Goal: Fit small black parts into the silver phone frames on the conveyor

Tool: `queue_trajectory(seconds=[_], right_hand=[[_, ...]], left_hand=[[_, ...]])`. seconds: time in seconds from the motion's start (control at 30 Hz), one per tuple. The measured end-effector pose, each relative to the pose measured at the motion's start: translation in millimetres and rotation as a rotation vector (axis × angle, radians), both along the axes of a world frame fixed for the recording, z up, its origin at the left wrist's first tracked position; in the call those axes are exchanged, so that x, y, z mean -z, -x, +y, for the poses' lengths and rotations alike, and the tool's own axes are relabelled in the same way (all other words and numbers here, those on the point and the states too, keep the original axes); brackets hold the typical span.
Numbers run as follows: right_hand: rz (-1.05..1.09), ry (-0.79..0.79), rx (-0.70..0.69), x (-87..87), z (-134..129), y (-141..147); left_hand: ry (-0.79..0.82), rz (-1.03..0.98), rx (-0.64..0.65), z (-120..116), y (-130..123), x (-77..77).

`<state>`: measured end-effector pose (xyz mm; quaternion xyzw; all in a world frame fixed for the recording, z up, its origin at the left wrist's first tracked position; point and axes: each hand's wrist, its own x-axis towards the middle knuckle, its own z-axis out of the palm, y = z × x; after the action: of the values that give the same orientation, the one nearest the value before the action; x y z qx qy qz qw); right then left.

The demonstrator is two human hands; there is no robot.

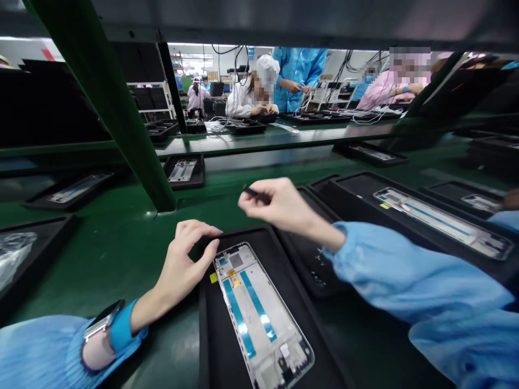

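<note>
A silver phone frame (259, 308) with two blue strips and a yellow tab lies in a black tray (211, 346) in front of me. My left hand (188, 259) rests at the tray's far left corner, thumb and fingers apart around the frame's upper corner, with nothing visible between them. Above and beyond the tray, my right hand (273, 202) is closed on a dark, slim tool (257, 195), whose tip points left. The tool is clear of the frame.
Beside the tray, a second black tray (312, 259) holds small parts. Another phone frame (441, 219) lies in a tray at right. A green post (121, 113) stands at left. A bagged item (14, 256) sits far left. People work across the bench.
</note>
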<state>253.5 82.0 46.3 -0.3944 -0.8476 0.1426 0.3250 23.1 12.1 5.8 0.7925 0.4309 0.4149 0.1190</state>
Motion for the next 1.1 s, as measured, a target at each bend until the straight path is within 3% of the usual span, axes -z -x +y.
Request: queue_trajectory(seconds=[0.1,0.2,0.33,0.53,0.67,0.83,0.93,1.1], right_hand=[[0.197,-0.023,-0.107,8.1,-31.6,38.3],[0.256,-0.003,-0.142,18.5,-47.4,54.5],[0.21,-0.022,-0.158,27.2,-48.7,52.7],[0.031,-0.223,-0.226,33.1,-48.1,49.7],[-0.081,-0.263,-0.218,32.2,-48.7,49.2],[-0.098,-0.224,-0.263,30.6,-45.2,46.9],[-0.006,-0.191,-0.276,29.0,-43.7,46.9],[0.272,0.069,-0.2,28.5,-43.2,50.0]], left_hand=[[0.011,-0.071,0.018,-5.2,-4.2,0.6],[0.049,-0.118,0.03,-6.8,-5.7,4.3],[0.093,-0.113,0.031,-4.4,-3.3,7.8],[0.092,-0.064,0.013,-3.4,-0.5,6.8],[0.091,-0.057,0.0,-2.9,-2.1,7.1],[0.144,-0.064,0.006,-1.2,-2.4,9.2],[0.178,-0.09,0.035,-1.8,-2.1,9.3],[0.298,-0.238,0.069,-1.9,-4.1,6.9]])
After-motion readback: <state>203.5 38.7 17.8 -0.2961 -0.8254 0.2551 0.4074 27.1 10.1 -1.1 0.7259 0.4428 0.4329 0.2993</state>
